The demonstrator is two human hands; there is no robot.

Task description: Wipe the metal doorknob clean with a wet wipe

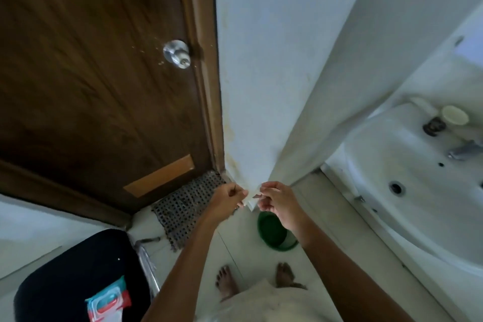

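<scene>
The round metal doorknob [177, 54] sticks out of the dark brown wooden door [91, 73], near its right edge, well above my hands. A white wet wipe [251, 199] is stretched between my two hands in front of the white wall corner. My left hand [228, 199] pinches its left edge and my right hand [277, 202] pinches its right edge. Both hands are held low and far from the knob. The pack of wet wipes [108, 303] lies on a black stool [78, 277] at the lower left.
A white wall [261, 60] juts out right of the door frame. A white sink [407, 170] with a tap stands at the right. On the floor lie a woven mat [183, 206] and a green basin [274, 232]. My bare feet [227, 280] stand below.
</scene>
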